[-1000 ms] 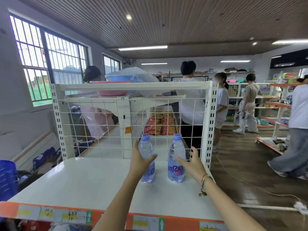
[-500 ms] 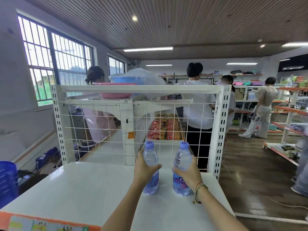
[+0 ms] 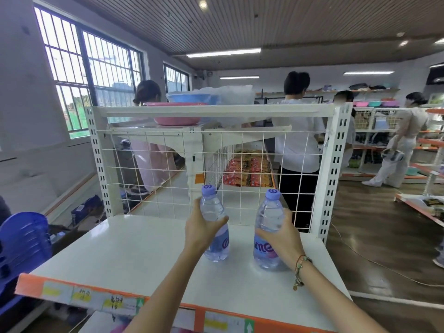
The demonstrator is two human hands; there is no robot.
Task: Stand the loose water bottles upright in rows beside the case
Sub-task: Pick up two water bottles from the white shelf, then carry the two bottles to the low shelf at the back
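Two bottles (image 3: 269,227), labels half-hidden by hands (image 3: 282,239)

Two bottles stood upright on the shelf (image 3: 134,251), side by side and apart. Your left hand (image 3: 201,233) wrapped the left bottle (image 3: 215,227); your right hand (image 3: 282,236) wrapped the right bottle (image 3: 268,229). Both sat toward the shelf's right half, in front of the wire grid panel (image 3: 149,169). Behind the grid, packets (image 3: 249,168) lay on a lower shelf. Basins (image 3: 177,114) rested on the top shelf above. Stacked baskets (image 3: 22,246) stood left of the shelf.
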